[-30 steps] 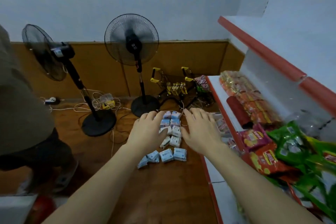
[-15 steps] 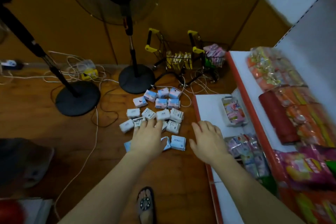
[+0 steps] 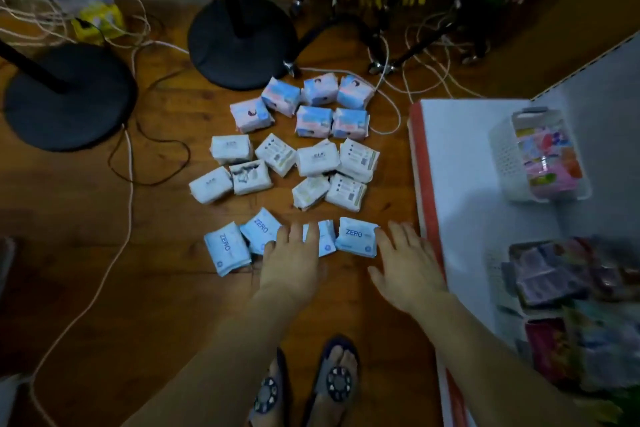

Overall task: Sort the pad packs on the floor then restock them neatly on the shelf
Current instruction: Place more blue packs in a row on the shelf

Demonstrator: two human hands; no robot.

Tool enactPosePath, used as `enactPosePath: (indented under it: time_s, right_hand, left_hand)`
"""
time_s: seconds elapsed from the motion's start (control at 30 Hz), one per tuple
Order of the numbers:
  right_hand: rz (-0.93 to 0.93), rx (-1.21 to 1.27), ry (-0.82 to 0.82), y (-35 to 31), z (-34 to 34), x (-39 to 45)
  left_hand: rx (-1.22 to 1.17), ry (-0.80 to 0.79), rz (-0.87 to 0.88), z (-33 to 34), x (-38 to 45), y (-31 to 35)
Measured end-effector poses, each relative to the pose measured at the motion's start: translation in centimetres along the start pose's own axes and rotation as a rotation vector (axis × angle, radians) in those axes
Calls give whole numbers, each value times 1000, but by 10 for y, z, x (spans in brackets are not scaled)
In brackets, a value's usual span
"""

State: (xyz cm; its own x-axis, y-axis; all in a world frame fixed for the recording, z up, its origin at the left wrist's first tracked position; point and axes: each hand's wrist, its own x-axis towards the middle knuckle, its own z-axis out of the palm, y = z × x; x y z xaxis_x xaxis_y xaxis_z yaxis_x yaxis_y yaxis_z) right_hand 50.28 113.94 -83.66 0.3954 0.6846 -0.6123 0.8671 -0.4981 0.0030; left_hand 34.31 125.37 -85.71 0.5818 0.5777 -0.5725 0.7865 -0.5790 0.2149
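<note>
left hand [image 3: 292, 263] grip: wide, flat fingers being rested on soft rectangular ZERO packs [image 3: 356, 236] | right hand [image 3: 407, 267] grip: being held wide, just right of packs | wooden floor [image 3: 166, 288] beneath

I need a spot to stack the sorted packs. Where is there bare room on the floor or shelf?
Bare: white shelf board between its red edge and the white plastic basket; wooden floor left of the blue ZERO packs. Crowded: by the black fan bases and tangled cords.
</note>
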Motion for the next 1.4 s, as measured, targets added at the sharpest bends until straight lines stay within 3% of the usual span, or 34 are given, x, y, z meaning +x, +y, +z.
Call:
enactPosePath:
  time_s: [0.33,0.57,0.73,1.0,1.4]
  right_hand:
    - [-18,21,-91,22,177,171]
    - [-68,24,-73,36,229,225]
    - [-89,13,4,31,229,226]
    - [-177,36,110,22,131,142]
    - [-203,-44,327,20,-170,-59]
  left_hand:
    - [-33,-88,14,184,149,-25]
    - [63,-78,5,239,204,-42]
    - [108,-16,72,242,204,-41]
    - [48,-11,174,136,132,-27]
    - [169,191,285,-187,-45,41]
